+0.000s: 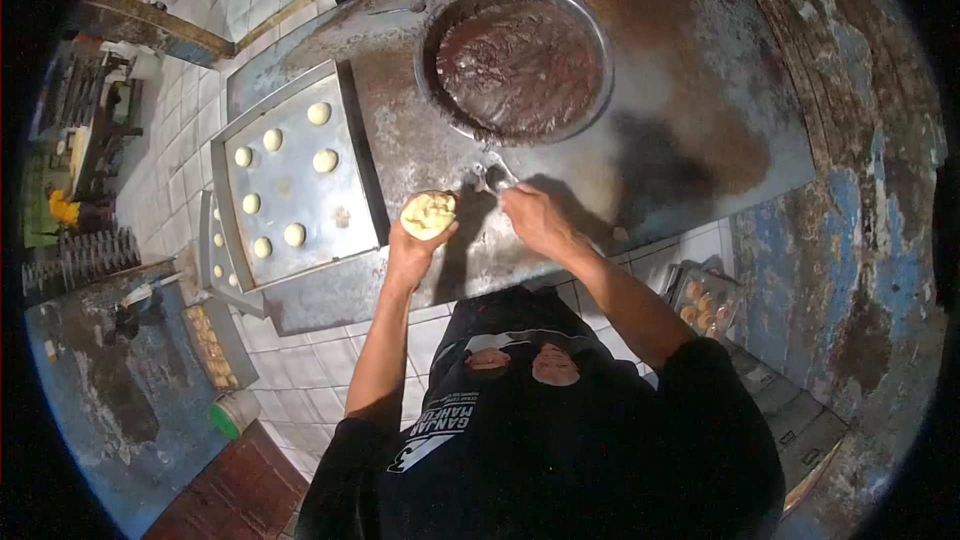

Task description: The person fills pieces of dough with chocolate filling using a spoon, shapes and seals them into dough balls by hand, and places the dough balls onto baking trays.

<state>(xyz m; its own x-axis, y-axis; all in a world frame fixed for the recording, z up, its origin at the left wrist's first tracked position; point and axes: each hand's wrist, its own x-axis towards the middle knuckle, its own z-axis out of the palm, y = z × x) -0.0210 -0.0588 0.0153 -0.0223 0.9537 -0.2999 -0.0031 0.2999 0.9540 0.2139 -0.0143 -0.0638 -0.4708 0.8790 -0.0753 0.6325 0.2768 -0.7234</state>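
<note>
My left hand [408, 258] holds a flattened round of pale yellow dough [428, 216], its fingers cupped under it and the thumb at its right edge. To the right, my right hand [542, 224] is closed on a metal spoon [497, 177], whose bowl points up and left, just below a large metal bowl [604, 90]. Thick dark brown paste [520, 65] that looks like chocolate fills much of that bowl. On the left, a metal tray [352, 120] carries several round dough balls [325, 160], spaced apart. The spoon's handle is mostly hidden in my fist.
A worn metal table [680, 60] bears the bowl and tray. Part of another tray [212, 270] with dough balls shows beneath the first. At lower left are a box of baked pieces [212, 345] and a green-lidded tub [224, 420]. Packed round pastries [705, 305] lie beyond the right table edge.
</note>
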